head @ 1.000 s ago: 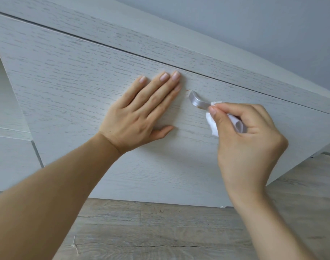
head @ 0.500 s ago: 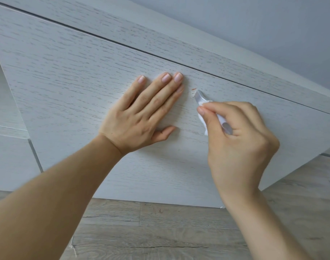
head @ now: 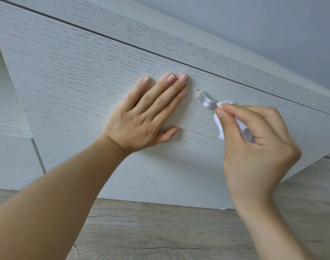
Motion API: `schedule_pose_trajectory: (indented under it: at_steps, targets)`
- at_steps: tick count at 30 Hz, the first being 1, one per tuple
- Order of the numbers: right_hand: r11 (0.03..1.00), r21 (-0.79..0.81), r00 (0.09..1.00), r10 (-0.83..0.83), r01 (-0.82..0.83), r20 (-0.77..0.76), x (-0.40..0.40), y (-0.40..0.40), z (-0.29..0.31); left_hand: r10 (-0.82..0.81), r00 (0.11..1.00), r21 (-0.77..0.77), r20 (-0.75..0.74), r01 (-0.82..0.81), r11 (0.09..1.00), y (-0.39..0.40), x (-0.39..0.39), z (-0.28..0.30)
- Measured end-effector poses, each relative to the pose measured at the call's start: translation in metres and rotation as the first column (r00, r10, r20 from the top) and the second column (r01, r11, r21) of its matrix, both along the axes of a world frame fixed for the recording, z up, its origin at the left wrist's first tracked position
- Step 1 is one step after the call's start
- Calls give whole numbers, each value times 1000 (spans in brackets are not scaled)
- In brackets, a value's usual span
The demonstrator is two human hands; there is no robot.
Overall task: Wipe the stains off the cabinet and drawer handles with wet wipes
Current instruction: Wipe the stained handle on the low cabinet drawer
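A pale wood-grain drawer front point(head: 85, 76) fills the view. Its silver metal handle point(head: 207, 101) runs down to the right, and only the upper left end shows. My right hand point(head: 254, 143) pinches a white wet wipe point(head: 219, 126) around the handle's middle and covers the lower part. A small reddish stain point(head: 198, 89) sits on the drawer front just above the handle's end. My left hand point(head: 151, 115) lies flat on the drawer front, fingers together, just left of the handle.
The cabinet's top slab point(head: 160, 34) runs above the drawer, with a grey wall point(head: 254, 25) behind. Another drawer front point(head: 10, 156) lies at the left. Grey wood-plank floor point(head: 160, 231) lies below.
My right hand slid the wipe up the handle to its end, then back down to the right, uncovering the handle's upper end again. My left hand stayed flat in place.
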State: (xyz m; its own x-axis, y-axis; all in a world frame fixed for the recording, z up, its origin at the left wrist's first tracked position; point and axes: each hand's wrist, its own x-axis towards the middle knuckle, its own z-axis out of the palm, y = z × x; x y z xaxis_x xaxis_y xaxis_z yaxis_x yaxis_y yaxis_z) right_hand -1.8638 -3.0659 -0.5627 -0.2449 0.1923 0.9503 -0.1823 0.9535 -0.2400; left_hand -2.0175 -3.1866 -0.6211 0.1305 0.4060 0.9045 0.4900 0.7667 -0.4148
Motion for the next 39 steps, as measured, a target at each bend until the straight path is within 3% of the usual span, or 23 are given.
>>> schedule_pose_trajectory:
  at_steps: [11,16,22,32,39]
  targets:
    - [958,285,1000,-17,22,-19,-14,1,6,11,1000,2,-14,-11,1000,0,0,0]
    - [972,234,1000,26,-23,-9,-7,6,0,-7,1000,1,-6,7,1000,0,1,1]
    - [953,302,1000,-1,3,-7,-16,-6,12,-5,1000,-2,-16,5,1000,0,1,1]
    - [932,356,972,-139,64,189,-25,-14,23,-16,1000,1,-6,16,1000,-1,0,2]
    - [876,481,986,-116,45,118,-21,5,12,-25,1000,-4,-15,25,1000,-2,1,2]
